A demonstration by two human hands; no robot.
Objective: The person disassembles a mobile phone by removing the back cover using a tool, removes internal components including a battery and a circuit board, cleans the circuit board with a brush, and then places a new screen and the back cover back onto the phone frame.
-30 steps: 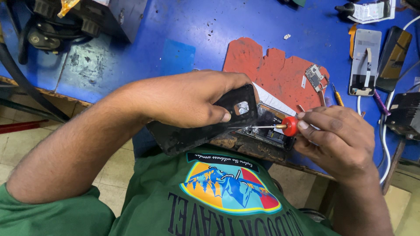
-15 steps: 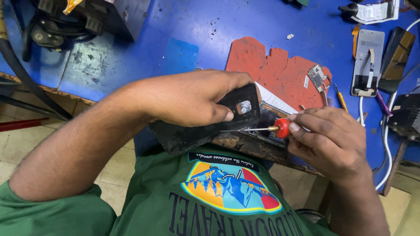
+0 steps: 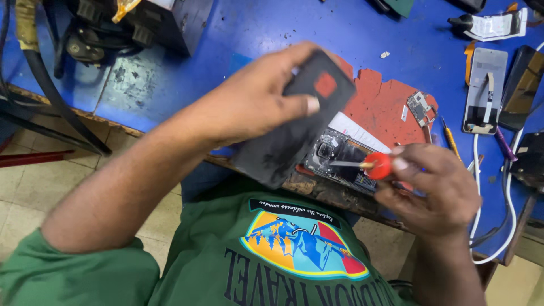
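My left hand (image 3: 255, 102) grips the flat black back cover (image 3: 294, 127) – right hand (image 3: 433, 190) pinches the red-handled screwdriver (image 3: 378, 165); I'd keep its tip square on the opened phone (image 3: 340, 161).

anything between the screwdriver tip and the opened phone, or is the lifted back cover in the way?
Nothing visible blocks it. The left hand holds the back cover lifted to the left of the opened phone. The right hand points the screwdriver at the exposed board.
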